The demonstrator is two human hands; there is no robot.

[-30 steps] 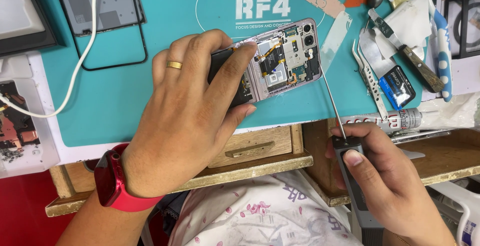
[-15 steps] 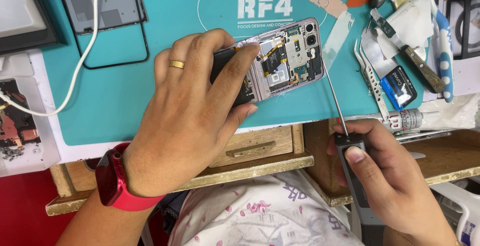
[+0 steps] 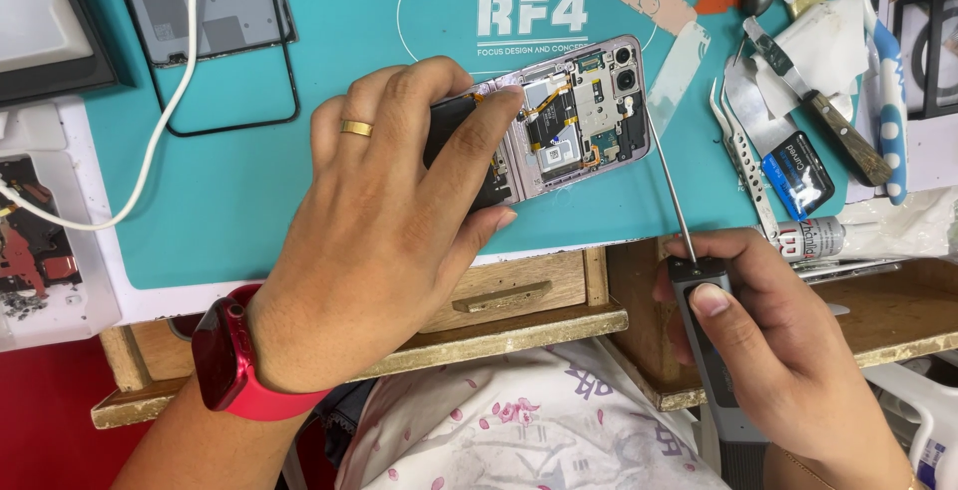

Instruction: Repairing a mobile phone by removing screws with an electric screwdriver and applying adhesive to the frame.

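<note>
- While my left hand (image 3: 384,241) lies flat over the phone (image 3: 559,126), its fingers (image 3: 479,136) curl around the near end and pin it to the teal mat (image 3: 249,201); there is a gold ring (image 3: 356,128) on one finger and a red watch (image 3: 225,355) on the wrist.
- The phone sits near the middle of the mat with its back off, circuit board and camera lenses showing at the far end, tilted a little to the mat's edge.
- My right hand (image 3: 778,350) is closed around a grey screwdriver (image 3: 704,300), thumb pressed on the handle's top; its thin shaft runs up to the phone's right edge, near the cameras. Whether the tip touches I cannot tell.
- Right of the phone, I see tweezers (image 3: 738,156), a wood-handled knife (image 3: 813,101), a small blue-black packet (image 3: 798,173) and a small tube (image 3: 810,241) lying close together on the bench.
- At far left, a white cable (image 3: 150,151) crosses the mat, passing over a grey back cover (image 3: 200,1).
- Below the mat, a wooden drawer front (image 3: 519,290) faces me, above a floral cloth (image 3: 529,420) across my lap.
</note>
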